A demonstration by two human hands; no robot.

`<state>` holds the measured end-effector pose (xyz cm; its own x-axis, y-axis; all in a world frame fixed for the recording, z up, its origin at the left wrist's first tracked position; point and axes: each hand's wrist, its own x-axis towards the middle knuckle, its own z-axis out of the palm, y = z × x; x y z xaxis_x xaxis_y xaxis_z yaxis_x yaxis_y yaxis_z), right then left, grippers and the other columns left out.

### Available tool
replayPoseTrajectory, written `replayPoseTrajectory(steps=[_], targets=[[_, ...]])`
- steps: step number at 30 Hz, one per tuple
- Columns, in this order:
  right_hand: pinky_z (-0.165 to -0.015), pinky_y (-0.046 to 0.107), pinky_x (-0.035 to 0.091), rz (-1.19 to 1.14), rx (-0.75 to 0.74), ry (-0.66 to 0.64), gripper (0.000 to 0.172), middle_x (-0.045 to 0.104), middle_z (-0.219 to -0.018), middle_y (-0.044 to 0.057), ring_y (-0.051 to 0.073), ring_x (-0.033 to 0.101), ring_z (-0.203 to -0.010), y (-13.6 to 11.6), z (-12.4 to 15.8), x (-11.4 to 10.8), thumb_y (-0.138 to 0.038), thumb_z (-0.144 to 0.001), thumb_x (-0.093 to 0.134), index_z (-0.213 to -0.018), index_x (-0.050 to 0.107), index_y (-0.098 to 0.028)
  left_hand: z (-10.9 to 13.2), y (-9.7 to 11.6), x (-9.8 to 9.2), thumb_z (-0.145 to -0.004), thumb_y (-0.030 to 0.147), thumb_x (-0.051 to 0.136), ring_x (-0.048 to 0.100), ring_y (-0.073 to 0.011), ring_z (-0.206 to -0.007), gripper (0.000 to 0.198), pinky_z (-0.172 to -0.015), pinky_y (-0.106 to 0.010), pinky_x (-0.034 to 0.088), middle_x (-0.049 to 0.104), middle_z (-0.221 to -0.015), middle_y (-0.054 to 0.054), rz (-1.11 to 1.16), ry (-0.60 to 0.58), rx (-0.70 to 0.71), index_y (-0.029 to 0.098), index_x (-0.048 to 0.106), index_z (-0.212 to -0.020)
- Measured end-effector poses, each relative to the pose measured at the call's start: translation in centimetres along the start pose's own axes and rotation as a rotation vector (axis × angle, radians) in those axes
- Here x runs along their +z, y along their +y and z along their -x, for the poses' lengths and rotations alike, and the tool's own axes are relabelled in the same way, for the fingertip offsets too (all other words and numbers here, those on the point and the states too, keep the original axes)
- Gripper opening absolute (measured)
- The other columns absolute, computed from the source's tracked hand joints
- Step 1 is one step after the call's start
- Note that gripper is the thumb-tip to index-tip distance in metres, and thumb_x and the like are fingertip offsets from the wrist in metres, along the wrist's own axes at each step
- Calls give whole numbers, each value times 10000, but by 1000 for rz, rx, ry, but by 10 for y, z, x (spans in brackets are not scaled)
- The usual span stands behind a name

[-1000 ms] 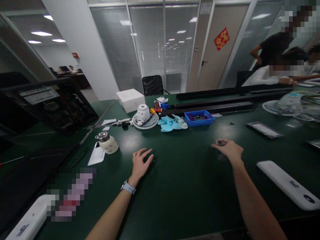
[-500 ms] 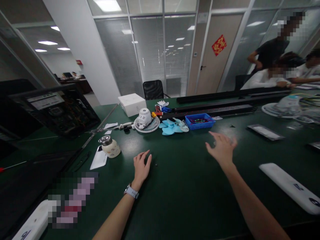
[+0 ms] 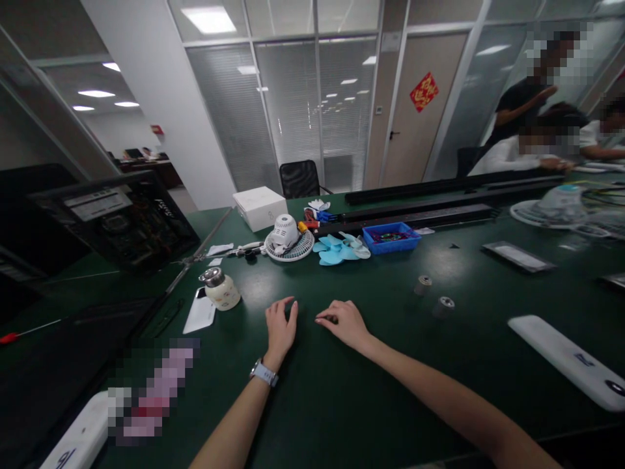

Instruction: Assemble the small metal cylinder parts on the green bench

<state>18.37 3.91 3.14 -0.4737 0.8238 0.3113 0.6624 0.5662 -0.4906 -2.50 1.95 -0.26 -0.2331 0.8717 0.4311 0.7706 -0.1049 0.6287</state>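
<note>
Head view: over a green table (image 3: 303, 404), the person's two bare hands sit side by side near the middle, close but not touching. The left hand (image 3: 280, 329) has its fingers loosely curved, with a gap between them and the thumb; nothing shows in its grasp, and a watch (image 3: 264, 372) with a pale strap is on that wrist. The right hand (image 3: 346, 321) brings the tips of thumb and forefinger together in a pinch low over the tabletop — whether some small thing is between them cannot be told.

Two metal cylinders (image 3: 422, 285) (image 3: 444, 307) stand on the table to the right of the right hand, beyond its forearm, near each other and clear of the fingers. To the left of the left hand, a cream jar (image 3: 225, 293) with a silvery lid stands just beside a flat white slab (image 3: 200, 315).

Farther back are a white box (image 3: 260, 207), a white round-grilled fan part (image 3: 286, 228), light-blue fan blades (image 3: 333, 250) and a blue tray (image 3: 395, 245) of coloured wires. On the right lies a long white case (image 3: 561, 358) — and beyond, a person in a white sleeve (image 3: 505, 156) leans at the table.
</note>
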Motion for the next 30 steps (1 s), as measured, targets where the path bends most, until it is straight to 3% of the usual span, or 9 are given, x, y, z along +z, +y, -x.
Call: replayPoseTrajectory(steps=[3,7,10,14,26,28,30], targets=[[-763,334,388,107,35,226,309,697,-901,38,190,606,-838,39,20,-49,-458,-926,514,-1037,744,-284,0,0,1,-942,443,443,508,-261,-1087,358,-979,-467,416,639,-1115,-89,5,-5,-30,204,625,-1136],[-772,359,394,363,285,536,420,707,-915,88,229,605,-844,108,45,-114,-480,-931,447,-1050,749,-214,1,0,1,-935,453,454,514,-260,-1066,352,-964,-467,427,634,-1123,-85,8,-17,-60,217,631,-1128],[-713,357,390,506,468,593,457,707,-933,112,253,605,-836,147,56,-140,-486,-923,420,-1048,754,-200,1,0,0,-934,452,455,517,-256,-1063,346,-965,-464,428,635,-1121,-83,7,-23,-63,219,632,-1118],[-658,345,386,524,563,511,453,703,-915,114,257,611,-812,166,59,-145,-494,-902,431,-1033,761,-213,1,-1,-1,-929,455,462,529,-257,-1060,336,-958,-462,432,638,-1110,-80,2,-24,-62,229,639,-1103],[-654,345,438,403,671,400,431,698,-921,117,251,640,-791,175,53,-138,-494,-856,471,-1014,766,-223,1,-1,0,-924,473,459,517,-264,-1063,355,-960,-471,427,638,-1113,-83,-18,-50,-72,225,643,-1099],[-684,370,455,376,680,366,462,696,-960,124,269,647,-825,178,55,-143,-530,-832,498,-1063,747,-217,1,0,0,-923,470,463,521,-264,-1055,347,-960,-472,427,639,-1103,-82,-20,-46,-69,228,644,-1093],[-711,406,478,315,692,337,606,683,-1047,151,296,653,-872,185,63,-153,-607,-751,579,-1183,688,-195,2,0,0,-920,465,469,527,-261,-1050,337,-959,-469,429,639,-1097,-80,-17,-38,-65,231,644,-1088]])
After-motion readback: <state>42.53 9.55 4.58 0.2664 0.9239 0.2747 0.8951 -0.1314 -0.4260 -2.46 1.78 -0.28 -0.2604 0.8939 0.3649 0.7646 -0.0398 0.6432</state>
